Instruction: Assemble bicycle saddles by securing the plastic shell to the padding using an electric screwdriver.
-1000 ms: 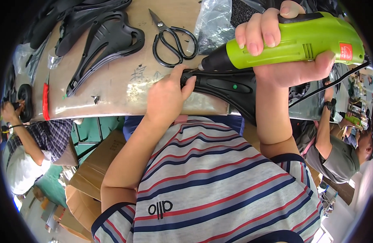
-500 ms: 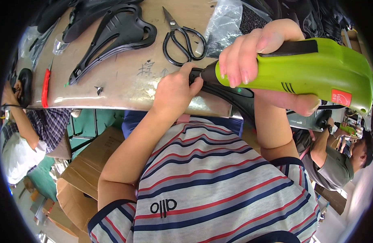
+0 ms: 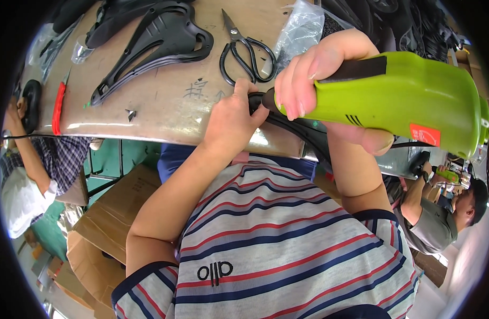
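Note:
A lime-green electric screwdriver [image 3: 409, 101] with a black lever fills my right hand [image 3: 313, 80], its fingers wrapped round the front of the body. The tool's black nose [image 3: 269, 99] points left at a black bicycle saddle part [image 3: 295, 126], close to my left fingertips. My left hand [image 3: 231, 117] grips the end of that part at the table's front edge, thumb and forefinger on either side. The tool's tip and any screw under it cannot be made out. Just beyond my left hand lie black-handled scissors [image 3: 236, 40], blades apart.
A black saddle shell [image 3: 154, 45] lies at the back left, near a red-handled knife [image 3: 58, 109] and a small dark piece [image 3: 130, 115]. A clear plastic bag [image 3: 300, 32] sits behind my right hand. Other people work at left [image 3: 34, 159] and right [image 3: 430, 218]. An open cardboard box [image 3: 111, 212] stands below.
The screwdriver and my right hand have shifted slightly left and its nose sits closer to my left fingers. My left hand keeps its grip; the view has moved a little.

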Tool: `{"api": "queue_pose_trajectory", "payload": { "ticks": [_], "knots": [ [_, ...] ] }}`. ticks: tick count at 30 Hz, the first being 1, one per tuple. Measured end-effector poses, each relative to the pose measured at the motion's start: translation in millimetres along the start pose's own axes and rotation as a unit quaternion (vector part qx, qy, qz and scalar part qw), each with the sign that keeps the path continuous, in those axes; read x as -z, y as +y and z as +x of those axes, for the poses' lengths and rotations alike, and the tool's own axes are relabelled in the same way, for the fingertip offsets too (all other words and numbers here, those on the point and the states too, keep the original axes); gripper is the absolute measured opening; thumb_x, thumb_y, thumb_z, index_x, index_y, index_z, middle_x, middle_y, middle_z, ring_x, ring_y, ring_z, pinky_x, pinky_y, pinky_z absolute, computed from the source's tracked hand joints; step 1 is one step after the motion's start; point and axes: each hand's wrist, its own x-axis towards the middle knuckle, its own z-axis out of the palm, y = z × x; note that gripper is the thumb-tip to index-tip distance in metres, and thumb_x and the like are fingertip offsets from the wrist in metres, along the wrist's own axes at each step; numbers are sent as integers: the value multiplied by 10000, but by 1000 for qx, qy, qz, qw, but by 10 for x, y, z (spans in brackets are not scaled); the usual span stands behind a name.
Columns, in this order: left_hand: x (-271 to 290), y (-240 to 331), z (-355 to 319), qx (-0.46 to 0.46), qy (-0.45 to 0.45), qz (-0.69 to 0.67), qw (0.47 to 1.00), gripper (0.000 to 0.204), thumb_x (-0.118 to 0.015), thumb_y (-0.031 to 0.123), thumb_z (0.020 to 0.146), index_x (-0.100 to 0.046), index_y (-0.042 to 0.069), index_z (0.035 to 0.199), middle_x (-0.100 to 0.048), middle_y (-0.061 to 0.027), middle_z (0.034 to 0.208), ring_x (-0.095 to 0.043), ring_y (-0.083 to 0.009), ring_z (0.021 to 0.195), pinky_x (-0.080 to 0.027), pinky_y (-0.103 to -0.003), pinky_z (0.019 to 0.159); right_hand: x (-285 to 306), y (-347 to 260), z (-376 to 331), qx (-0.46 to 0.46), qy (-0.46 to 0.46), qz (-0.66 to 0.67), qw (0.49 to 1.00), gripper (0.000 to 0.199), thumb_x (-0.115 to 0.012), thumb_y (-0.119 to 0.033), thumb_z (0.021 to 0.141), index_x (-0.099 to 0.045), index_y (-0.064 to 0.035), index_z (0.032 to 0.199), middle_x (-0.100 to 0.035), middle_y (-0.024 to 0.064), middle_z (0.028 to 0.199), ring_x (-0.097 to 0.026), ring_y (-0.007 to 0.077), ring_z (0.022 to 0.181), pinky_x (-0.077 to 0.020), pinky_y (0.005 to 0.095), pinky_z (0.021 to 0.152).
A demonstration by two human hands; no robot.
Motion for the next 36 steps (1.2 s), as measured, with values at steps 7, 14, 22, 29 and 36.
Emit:
{"api": "queue_pose_trajectory", "payload": {
  "ticks": [7,14,22,29,36],
  "knots": [
    [-21,-39,11,13,4,-3,1000,323,-667,197,776,-496,42,1002,-638,-206,729,-634,-393,692,-516,-460,631,-195,113,-44,-5,148,48,988,719,-829,-465,546,-536,49,954,-568,82,705,-579,149,622,-470,236,575],
    [-44,-68,5,9,8,2,1000,324,-666,208,775,-507,37,999,-639,-200,724,-636,-386,700,-516,-461,641,-104,82,-45,-45,49,51,996,743,-837,-472,629,-450,-15,1068,-573,102,813,-567,212,699,-482,343,633],
    [-40,-128,13,-26,-2,-19,999,340,-678,238,784,-505,33,993,-633,-207,717,-632,-390,716,-508,-470,651,-236,179,-24,-102,127,50,985,636,-824,-377,652,-467,2,1018,-576,92,752,-567,192,632,-475,321,597],
    [-115,-229,32,-57,5,-28,998,417,-684,242,771,-510,22,1079,-652,-221,817,-631,-401,784,-503,-473,696,-311,286,-29,-98,171,-4,980,627,-818,-345,661,-479,31,1030,-572,109,757,-587,202,661,-502,322,614],
    [180,157,83,58,-51,39,996,398,-704,230,724,-558,36,1038,-657,-216,862,-630,-395,837,-501,-450,746,-341,-15,23,-95,255,-76,959,705,-701,-506,733,-431,47,1078,-553,122,748,-570,210,605,-506,330,582]
  ]
}}
